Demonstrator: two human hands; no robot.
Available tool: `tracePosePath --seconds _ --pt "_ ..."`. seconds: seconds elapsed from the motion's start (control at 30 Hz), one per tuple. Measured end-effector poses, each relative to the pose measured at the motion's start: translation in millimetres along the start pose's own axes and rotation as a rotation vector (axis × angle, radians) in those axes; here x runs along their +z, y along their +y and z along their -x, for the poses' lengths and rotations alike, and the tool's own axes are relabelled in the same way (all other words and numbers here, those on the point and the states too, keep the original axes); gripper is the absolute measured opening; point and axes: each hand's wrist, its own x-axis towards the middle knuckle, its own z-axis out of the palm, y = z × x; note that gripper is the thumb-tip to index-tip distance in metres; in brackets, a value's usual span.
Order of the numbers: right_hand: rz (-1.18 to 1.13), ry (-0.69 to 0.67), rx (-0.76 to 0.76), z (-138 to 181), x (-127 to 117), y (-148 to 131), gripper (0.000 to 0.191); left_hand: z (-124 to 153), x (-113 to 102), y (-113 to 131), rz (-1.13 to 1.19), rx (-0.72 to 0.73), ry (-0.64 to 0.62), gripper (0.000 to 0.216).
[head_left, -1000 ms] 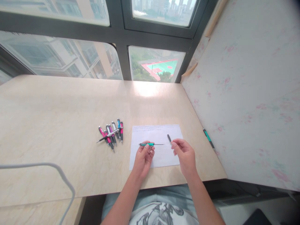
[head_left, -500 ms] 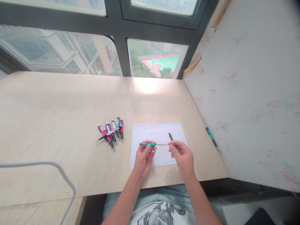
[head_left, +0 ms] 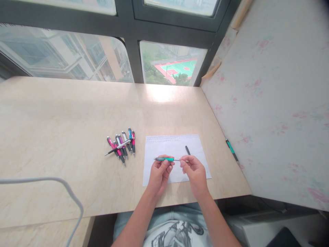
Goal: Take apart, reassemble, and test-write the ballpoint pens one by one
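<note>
My left hand (head_left: 158, 176) is closed around the green barrel (head_left: 168, 159) of a ballpoint pen, its clip end pointing left. From the barrel's right end a thin dark refill (head_left: 177, 160) sticks out. The fingertips of my right hand (head_left: 196, 173) pinch that refill, close to the barrel. Both hands are above a sheet of white paper (head_left: 177, 176) with lines of writing along its top. On the sheet, just beyond my right hand, lies a black pen grip section (head_left: 187, 150).
Left of the paper lies a loose pile of pens (head_left: 120, 145) in pink, purple, white and blue. Another green pen (head_left: 232, 151) rests along the wall (head_left: 277, 120). A grey cable (head_left: 73, 195) curves over the table's (head_left: 64, 130) lower left. Windows stand behind the table.
My right hand has moved left toward my left hand, and less of the refill shows outside the barrel. My left hand and the barrel have shifted slightly right.
</note>
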Motion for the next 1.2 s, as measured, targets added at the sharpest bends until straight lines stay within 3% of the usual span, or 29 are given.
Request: tracePosePath --seconds 0.17,0.37,0.53,0.6,0.7,0.9,1.03,1.2 --pt "0.176 -0.108 -0.028 -9 -8 11 0.025 -2 -2 -1 0.024 0.013 0.015 0.021" --pt "0.88 0.153 -0.23 -35 -31 30 0.019 -3 -2 -1 0.062 -0.006 0.017 0.023" --pt "1.186 0.189 -0.227 -46 -32 37 0.019 -3 -2 -2 0.053 -0.013 0.008 0.021" --pt "1.149 0.18 -0.23 -46 -31 37 0.017 -3 -2 -2 0.043 -0.01 0.008 0.021" --pt "0.904 0.133 -0.233 -45 -32 32 0.02 -3 -2 -3 0.03 -0.005 0.014 0.021" --pt "0.267 0.037 0.02 -32 -40 16 0.034 -3 -4 -3 0.025 -0.009 0.024 0.022" --pt "0.185 0.096 0.051 -22 -49 4 0.032 -4 -6 -3 0.025 -0.004 0.034 0.022" --pt "0.095 0.068 0.086 -14 -60 -3 0.032 -6 -8 -4 0.024 -0.005 0.044 0.023"
